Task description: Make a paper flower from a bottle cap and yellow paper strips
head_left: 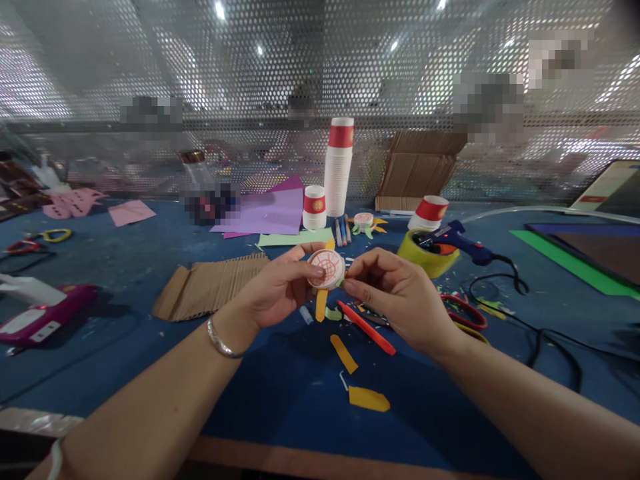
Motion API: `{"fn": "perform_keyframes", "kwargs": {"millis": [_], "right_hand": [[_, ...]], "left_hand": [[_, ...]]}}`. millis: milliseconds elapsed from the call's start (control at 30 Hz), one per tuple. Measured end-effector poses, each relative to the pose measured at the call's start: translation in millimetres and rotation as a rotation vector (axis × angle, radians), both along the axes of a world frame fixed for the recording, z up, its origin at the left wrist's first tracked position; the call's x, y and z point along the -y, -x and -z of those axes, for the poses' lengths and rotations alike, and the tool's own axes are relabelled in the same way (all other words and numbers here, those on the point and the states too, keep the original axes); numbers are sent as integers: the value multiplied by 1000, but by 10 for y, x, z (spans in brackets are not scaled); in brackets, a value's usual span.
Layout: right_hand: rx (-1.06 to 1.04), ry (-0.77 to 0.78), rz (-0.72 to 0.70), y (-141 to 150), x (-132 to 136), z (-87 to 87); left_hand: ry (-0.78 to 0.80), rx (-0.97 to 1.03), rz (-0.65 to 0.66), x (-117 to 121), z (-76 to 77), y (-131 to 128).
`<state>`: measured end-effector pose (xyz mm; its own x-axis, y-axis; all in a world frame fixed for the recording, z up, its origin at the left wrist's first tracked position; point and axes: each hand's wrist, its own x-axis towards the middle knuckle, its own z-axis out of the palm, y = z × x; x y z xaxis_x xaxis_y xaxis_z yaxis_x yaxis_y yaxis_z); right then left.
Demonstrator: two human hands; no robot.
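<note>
Above the blue table, my left hand (283, 283) grips a small round paper disc (333, 267) with a red line pattern drawn on its white top. Yellow paper strips (321, 305) stick out from the disc above and below. At its right edge my right hand (395, 290) pinches a bit of pale green paper (341, 281), mostly hidden by the fingertips. Below lie a red marker (367, 328), a yellow paper strip (344, 353) and a yellow pointed piece (369, 398). A similar disc with green and yellow pieces (364, 221) rests farther back.
Corrugated cardboard (205, 287) lies left of my hands. A tall paper cup stack (339, 167) stands behind, near purple sheets (265, 210). To the right are a blue glue gun (460, 241) on a yellow tape roll (430, 257), its black cable, and red-handled scissors (467, 312).
</note>
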<state>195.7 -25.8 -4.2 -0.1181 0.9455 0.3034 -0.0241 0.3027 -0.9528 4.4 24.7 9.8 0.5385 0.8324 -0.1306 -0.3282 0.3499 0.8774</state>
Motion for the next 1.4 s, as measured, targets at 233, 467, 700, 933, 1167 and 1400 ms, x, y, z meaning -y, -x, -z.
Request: {"fn": "perform_keyframes", "kwargs": {"millis": [233,467,700,933,1167,1400], "right_hand": [[1,-14,19,25,12,-31],[-39,8,11,35,15,-32],[-51,-14,-5,22,28,-23],[279,-137,134,-52,-25,44],[889,-257,-64,-17,-133,215],[948,-244,-113,25,-155,263]], "left_hand": [[4,11,5,12,10,3],[-6,19,16,15,18,4],[21,14,-1,38,-16,-14],[11,100,-141,-62,-51,28],[86,89,-253,-82,-83,16],[-5,95,-188,-58,-38,19]]}}
